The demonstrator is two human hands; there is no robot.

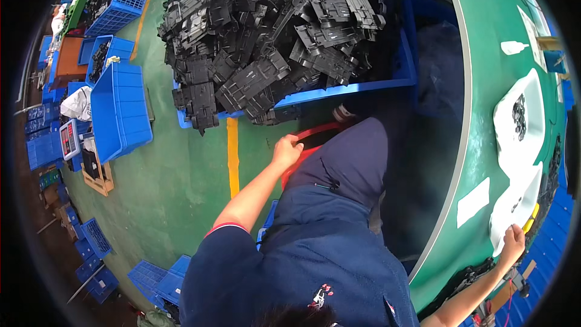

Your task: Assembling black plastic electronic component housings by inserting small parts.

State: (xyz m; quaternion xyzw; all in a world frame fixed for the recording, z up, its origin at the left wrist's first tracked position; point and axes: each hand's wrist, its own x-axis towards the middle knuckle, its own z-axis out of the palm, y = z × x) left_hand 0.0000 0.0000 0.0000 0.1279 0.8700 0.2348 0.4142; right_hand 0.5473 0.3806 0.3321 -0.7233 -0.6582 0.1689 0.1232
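My left hand (pixel 287 152) is beside my thigh, its fingers curled in at the edge of a red plastic container (pixel 315 131) with a dark inside, partly hidden by my leg. Out to the right, my right hand (pixel 513 244) is at the near end of a white tray (pixel 503 218) on the green table. Its fingers are bent together; whatever they pinch is too small to make out. A few small dark pieces lie in that tray. A second white tray (pixel 502 115), just beyond it, holds a cluster of small black parts (pixel 519 118).
A big blue crate (pixel 363 89) in front of me is heaped with black plastic chassis-like parts (pixel 254 82). The green table (pixel 484 151) carries a white paper (pixel 473 203) and a white bottle (pixel 513 47). At left stand a blue bin (pixel 124 112) and a scale (pixel 69 139).
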